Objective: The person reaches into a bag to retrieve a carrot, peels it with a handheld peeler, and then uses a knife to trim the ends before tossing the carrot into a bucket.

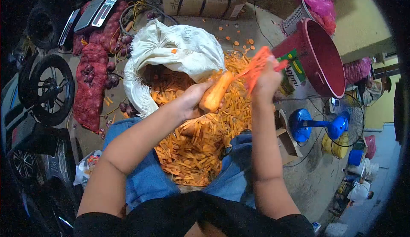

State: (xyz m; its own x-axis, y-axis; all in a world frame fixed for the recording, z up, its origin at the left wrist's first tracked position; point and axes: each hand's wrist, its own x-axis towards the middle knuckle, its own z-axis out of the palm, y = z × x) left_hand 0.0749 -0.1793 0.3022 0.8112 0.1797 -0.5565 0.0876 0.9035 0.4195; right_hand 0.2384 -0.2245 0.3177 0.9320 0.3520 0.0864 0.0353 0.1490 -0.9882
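Your left hand [195, 97] has its fingers wrapped round a fat orange vegetable [216, 93]. Your right hand [267, 82] has fingers closed round a blurry red tool [258, 66].

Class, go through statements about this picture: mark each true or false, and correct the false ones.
1. The left hand holds a carrot. True.
2. The right hand is empty. False: it grips a red-orange tool, blurred in the picture.
3. Orange peelings lie heaped at the open mouth of the sack. True.
4. The sack is black. False: it is white.
5. The blue fan is on the person's left. False: it is on the right.
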